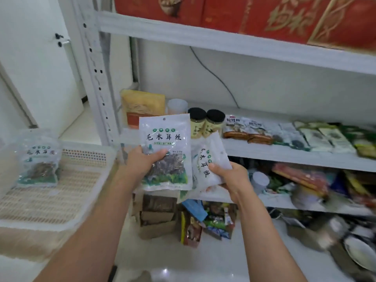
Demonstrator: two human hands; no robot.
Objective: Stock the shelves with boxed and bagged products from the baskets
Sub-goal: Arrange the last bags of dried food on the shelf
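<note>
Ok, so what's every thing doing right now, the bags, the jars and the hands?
left hand: grips the front bag.
front bag: upright, label facing the camera.
right hand: holds the second bag.
second bag: tilted, partly behind the front bag.
third bag: in the basket, untouched.
basket: holds the third bag.
jars: upright on the shelf, black lids on.

left hand [142,162] grips upright bag [165,137] | right hand [234,179] pinches tilted bag [205,159] | forearms extended

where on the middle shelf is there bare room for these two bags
Bare strip of the middle shelf behind the front row of packets, right of the black-lidded jars, up to the back wall. Front edge is packed; lower shelf is cluttered.
</note>
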